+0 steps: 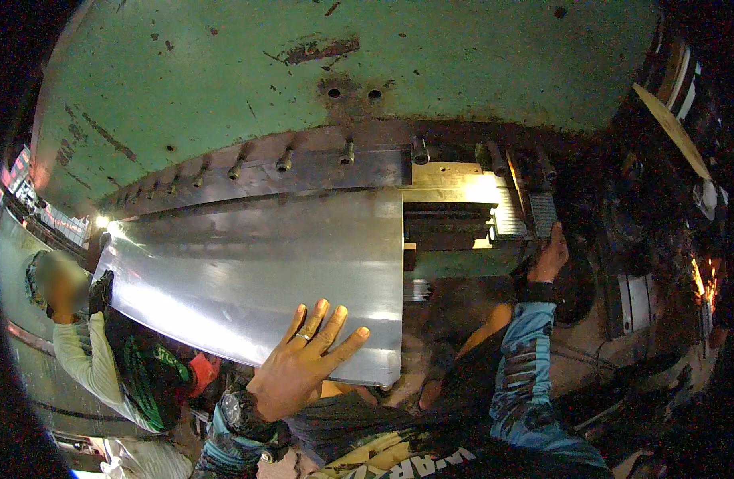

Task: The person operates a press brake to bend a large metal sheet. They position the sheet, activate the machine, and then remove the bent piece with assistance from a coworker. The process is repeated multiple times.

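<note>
- Fingers [329, 319] of our left hand [291, 371] spread flat on the steel sheet [263, 275], near its lower right edge, gripping nothing.
- Our right hand [549, 257] rests on the dark press tooling [535, 211]; we cannot tell how its fingers sit.
- Sheet runs into the green press [303, 72].
- Co-worker's gloved hand [102, 291] holds the sheet's left end.

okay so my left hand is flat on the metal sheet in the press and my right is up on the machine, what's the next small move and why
Probably hold the metal sheet steady with your left hand while your right hand stays on the machine part beside the tooling. The sheet's far edge already sits under the clamp bar, and a co-worker's gloved hand supports the other end.
</note>
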Tool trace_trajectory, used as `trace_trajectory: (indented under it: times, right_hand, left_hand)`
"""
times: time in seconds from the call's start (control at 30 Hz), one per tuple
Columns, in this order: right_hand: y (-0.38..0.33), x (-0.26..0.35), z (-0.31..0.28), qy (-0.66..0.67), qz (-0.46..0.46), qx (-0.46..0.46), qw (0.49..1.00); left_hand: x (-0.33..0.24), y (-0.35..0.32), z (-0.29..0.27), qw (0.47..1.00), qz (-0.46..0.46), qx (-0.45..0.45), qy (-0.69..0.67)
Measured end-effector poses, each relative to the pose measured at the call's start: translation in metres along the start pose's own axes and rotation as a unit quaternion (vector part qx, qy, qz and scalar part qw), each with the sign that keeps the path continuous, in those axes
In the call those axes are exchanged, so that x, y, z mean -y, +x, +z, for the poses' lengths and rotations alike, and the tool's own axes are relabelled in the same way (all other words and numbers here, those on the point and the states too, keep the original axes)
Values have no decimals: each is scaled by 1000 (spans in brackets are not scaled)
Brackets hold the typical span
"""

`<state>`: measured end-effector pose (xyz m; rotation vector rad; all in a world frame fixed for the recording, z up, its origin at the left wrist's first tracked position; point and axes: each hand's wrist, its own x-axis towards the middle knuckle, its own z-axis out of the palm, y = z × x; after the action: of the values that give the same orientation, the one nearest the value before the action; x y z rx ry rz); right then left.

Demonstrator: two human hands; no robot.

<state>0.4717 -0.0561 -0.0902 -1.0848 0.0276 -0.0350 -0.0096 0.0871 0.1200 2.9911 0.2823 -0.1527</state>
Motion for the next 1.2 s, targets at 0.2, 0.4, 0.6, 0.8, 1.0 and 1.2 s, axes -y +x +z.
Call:
trace_trajectory:
  times: [0.2,0.4,0.6,0.8,1.0,1.2]
  right_hand:
    - [5,-2,-2,-36,2,3,999]
    - [2,2,-2,-87,1,-7,996]
    - [7,3,-9,-109,44,4,993]
    - [7,-1,-7,-89,28,8,996]
    - [4,1,-5,-72,25,15,997]
    - [5,-1,-7,-93,28,3,995]
  left_hand:
    - [0,0,-1,1000,0,0,-1]
    - [0,1,0,1000,-1,3,-5]
    - [1,2,1,1000,3,-6,-5]
    - [0,2,1,1000,4,-7,4]
    - [0,1,2,1000,0,-8,-8]
    - [0,1,0,1000,0,3,3]
